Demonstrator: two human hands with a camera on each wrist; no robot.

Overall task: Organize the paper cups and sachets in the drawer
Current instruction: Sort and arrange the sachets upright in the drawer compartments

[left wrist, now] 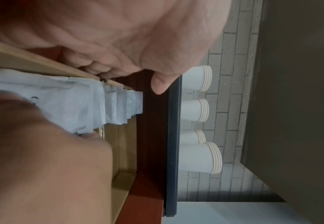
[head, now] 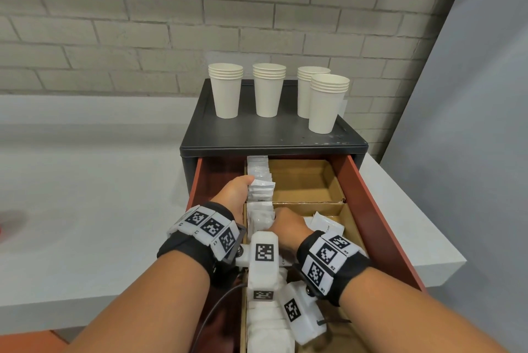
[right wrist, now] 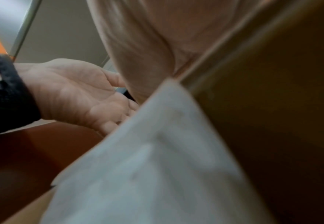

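Note:
A row of white sachets [head: 260, 181] stands on edge in the left cardboard lane of the open drawer [head: 368, 204]. My left hand [head: 238, 188] lies flat against the row's left side, palm open [right wrist: 76, 94], thumb [left wrist: 158, 84] free above. On the row's right side my right hand [head: 287, 225] has its fingers curled down round some sachets [right wrist: 157, 159]; its fingertips are hidden. More sachets [left wrist: 116, 106] run toward the drawer's back. Four stacks of paper cups [head: 225, 89] stand on the black cabinet top [head: 274, 129].
Cardboard dividers split the drawer; the back right compartment [head: 303, 181] holds nothing, and loose sachets [head: 325, 225] lie in the one nearer me. The cabinet sits on a white counter [head: 85, 195] against a brick wall. A grey panel [head: 471, 95] stands at right.

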